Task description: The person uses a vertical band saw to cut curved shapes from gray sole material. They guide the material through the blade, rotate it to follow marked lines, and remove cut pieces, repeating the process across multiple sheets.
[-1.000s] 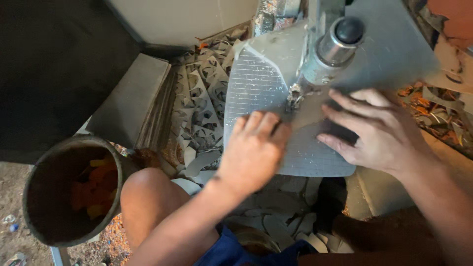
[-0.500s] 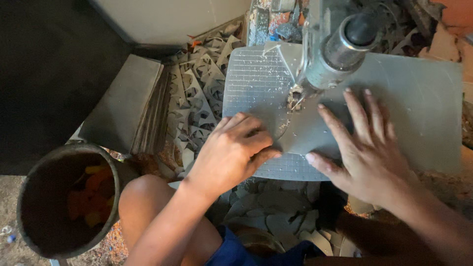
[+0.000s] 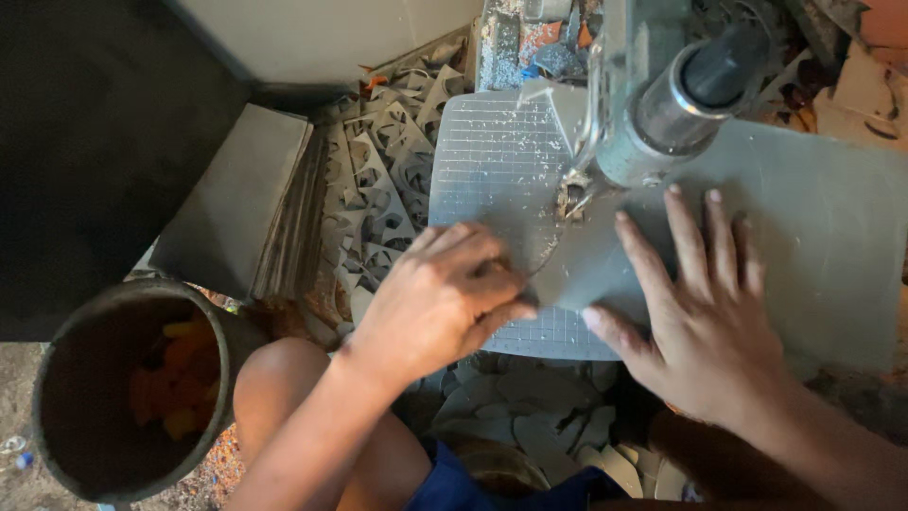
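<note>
A grey flat sheet (image 3: pixel 804 237) lies on a gridded saw table (image 3: pixel 492 161) under a metal saw head (image 3: pixel 653 114). My right hand (image 3: pixel 705 312) presses flat on the sheet with fingers spread, just right of the blade (image 3: pixel 570 194). My left hand (image 3: pixel 440 298) rests curled on the sheet's left cut piece, fingertips pinching its edge near the middle. Sawdust speckles the grid around the blade.
A stack of grey sheets (image 3: pixel 236 213) sits to the left. Cut-out scrap pieces (image 3: pixel 378 199) pile between stack and table, and more scraps (image 3: pixel 530 426) lie below. A dark bucket (image 3: pixel 123 388) with orange bits stands lower left, beside my bare knee (image 3: pixel 284 378).
The view has shifted, and the sheet has been fed further past the blade. My left hand has moved left and toward me with the cut piece; my right hand slid down the sheet.
</note>
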